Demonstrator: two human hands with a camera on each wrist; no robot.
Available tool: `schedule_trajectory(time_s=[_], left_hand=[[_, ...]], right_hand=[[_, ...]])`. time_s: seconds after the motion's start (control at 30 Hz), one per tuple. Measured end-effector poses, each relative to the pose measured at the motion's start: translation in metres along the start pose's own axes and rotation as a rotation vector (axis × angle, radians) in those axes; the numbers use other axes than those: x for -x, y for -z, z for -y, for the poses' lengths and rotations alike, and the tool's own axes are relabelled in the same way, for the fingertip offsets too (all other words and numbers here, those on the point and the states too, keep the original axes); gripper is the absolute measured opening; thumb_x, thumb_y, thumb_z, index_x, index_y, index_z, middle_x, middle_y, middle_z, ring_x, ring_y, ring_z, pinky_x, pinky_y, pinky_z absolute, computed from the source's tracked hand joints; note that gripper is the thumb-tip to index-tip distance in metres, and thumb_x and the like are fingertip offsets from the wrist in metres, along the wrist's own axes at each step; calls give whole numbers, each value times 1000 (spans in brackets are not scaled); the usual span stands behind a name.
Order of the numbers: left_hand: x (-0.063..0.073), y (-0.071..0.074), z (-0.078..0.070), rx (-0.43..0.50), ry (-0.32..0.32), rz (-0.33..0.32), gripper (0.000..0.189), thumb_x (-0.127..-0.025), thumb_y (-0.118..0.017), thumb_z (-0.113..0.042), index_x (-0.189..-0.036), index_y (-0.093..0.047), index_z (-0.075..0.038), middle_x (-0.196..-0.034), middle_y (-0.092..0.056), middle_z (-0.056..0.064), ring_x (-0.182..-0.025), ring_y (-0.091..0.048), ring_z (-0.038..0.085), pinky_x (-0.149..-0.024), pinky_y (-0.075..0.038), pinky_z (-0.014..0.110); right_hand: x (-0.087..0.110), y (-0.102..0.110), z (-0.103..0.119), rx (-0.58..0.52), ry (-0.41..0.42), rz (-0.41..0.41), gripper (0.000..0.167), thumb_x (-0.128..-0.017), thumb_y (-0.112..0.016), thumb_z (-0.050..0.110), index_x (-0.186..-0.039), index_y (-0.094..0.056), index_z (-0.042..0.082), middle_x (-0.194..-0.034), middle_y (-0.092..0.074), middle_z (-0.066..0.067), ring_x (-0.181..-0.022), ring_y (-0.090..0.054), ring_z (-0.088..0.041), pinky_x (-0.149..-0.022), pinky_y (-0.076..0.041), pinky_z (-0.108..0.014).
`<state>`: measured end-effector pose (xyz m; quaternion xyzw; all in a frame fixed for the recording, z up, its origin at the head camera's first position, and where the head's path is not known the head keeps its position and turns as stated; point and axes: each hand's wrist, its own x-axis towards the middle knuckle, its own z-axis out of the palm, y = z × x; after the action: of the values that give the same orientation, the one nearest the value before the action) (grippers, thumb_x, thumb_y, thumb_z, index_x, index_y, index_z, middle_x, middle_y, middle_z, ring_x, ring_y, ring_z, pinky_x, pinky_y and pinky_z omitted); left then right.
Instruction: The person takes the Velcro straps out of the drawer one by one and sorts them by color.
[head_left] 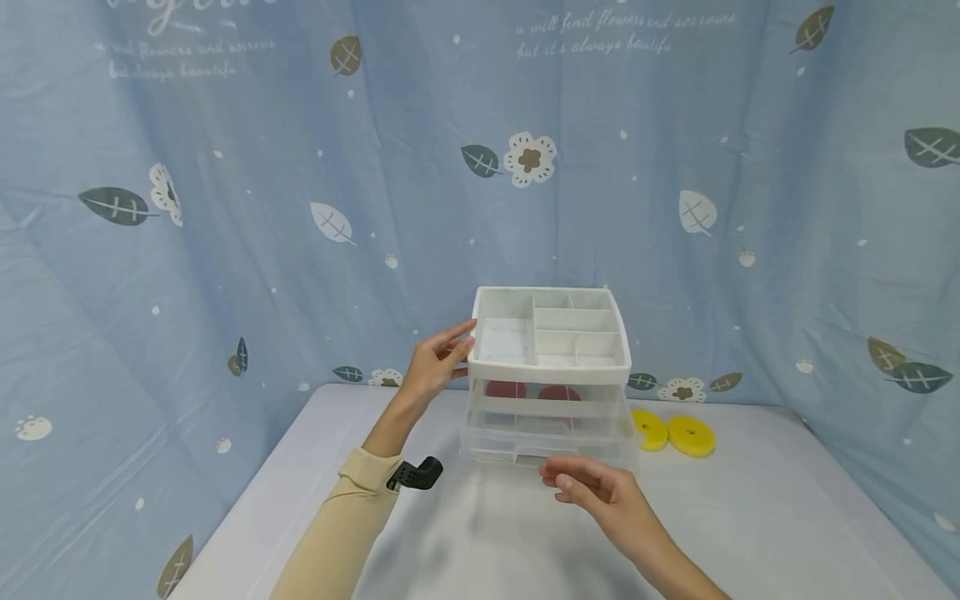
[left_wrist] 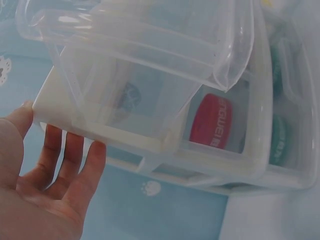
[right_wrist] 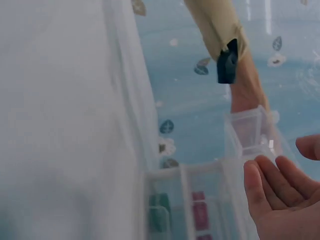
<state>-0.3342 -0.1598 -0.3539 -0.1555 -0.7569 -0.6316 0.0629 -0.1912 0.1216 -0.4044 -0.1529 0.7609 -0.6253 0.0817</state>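
A white drawer organizer (head_left: 550,372) with clear drawers stands on the table, its divided tray on top. My left hand (head_left: 435,362) holds its left side near the top; thumb and fingers lie against the white frame (left_wrist: 60,105) in the left wrist view. A clear drawer (left_wrist: 140,45) juts out of the front. Red pieces show through the plastic, one red piece (left_wrist: 212,120) lower down, with a green piece (left_wrist: 279,140) beside it. My right hand (head_left: 600,500) is at the drawer's front, fingers loosely bent and holding nothing; whether its fingertips touch the drawer I cannot tell.
Two yellow ring-shaped pieces, a notched yellow piece (head_left: 651,430) and a round yellow piece (head_left: 691,436), lie right of the organizer. The white table (head_left: 757,500) ends against a blue patterned curtain (head_left: 420,208). A black band (head_left: 417,473) is on the left wrist.
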Motion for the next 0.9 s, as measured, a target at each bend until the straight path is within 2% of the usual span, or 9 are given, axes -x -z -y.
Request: schedule_trajectory(time_s=[0.1, 0.2, 0.4, 0.47, 0.6, 0.7, 0.9], left_hand=[[0, 0, -1, 7, 8, 5, 43, -100, -57, -29, -143, -52, -27, -126, -60, 22, -114, -61, 35, -100, -53, 53], [4, -1, -9, 1, 13, 10, 43, -101, -56, -24, -144, -52, -23, -125, -61, 22, -112, -61, 34, -99, -54, 52], [14, -3, -28, -10, -2, 15, 44, -102, -56, -21, -145, -51, -17, -125, -60, 24, -113, -62, 34, -100, -53, 53], [13, -2, -27, -6, -2, 15, 44, -102, -56, -21, -145, -51, -17, -125, -60, 24, -114, -61, 35, -100, -52, 54], [5, -1, -13, 4, 8, 15, 44, -101, -56, -22, -145, -51, -19, -127, -60, 23, -116, -60, 37, -100, -53, 53], [1, 0, -2, -2, 6, 7, 44, -101, -56, -25, -145, -50, -24, -129, -60, 21, -117, -60, 36, -99, -54, 50], [2, -1, 0, -26, -1, -9, 43, -99, -58, -34, -142, -52, -32, -132, -59, 17, -118, -60, 33, -98, -55, 47]], right_hand=[[-3, -5, -5, -85, -64, 8, 47, -99, -58, 37, -134, -59, 6, -131, -64, -15, -114, -67, -20, -93, -59, -29], [-6, -8, -8, -202, -114, 26, 52, -100, -56, 36, -140, -52, 3, -135, -61, -17, -119, -64, -23, -95, -57, -29], [-8, -13, -9, -529, -205, 76, 66, -102, -53, 38, -150, -34, -2, -138, -60, -13, -120, -64, -19, -100, -55, -29], [-8, -15, -7, -642, -222, 92, 67, -103, -50, 39, -152, -30, -1, -138, -60, -10, -122, -63, -18, -102, -54, -30], [-8, -18, -4, -804, -231, 118, 62, -105, -43, 40, -152, -28, 2, -138, -61, -6, -124, -61, -17, -104, -52, -29], [-8, -20, -4, -855, -230, 121, 60, -106, -39, 41, -152, -29, 3, -137, -62, -5, -124, -61, -17, -104, -52, -28], [-5, -22, -3, -881, -214, 111, 60, -106, -38, 44, -150, -32, 4, -138, -61, -6, -124, -61, -17, -103, -53, -28]])
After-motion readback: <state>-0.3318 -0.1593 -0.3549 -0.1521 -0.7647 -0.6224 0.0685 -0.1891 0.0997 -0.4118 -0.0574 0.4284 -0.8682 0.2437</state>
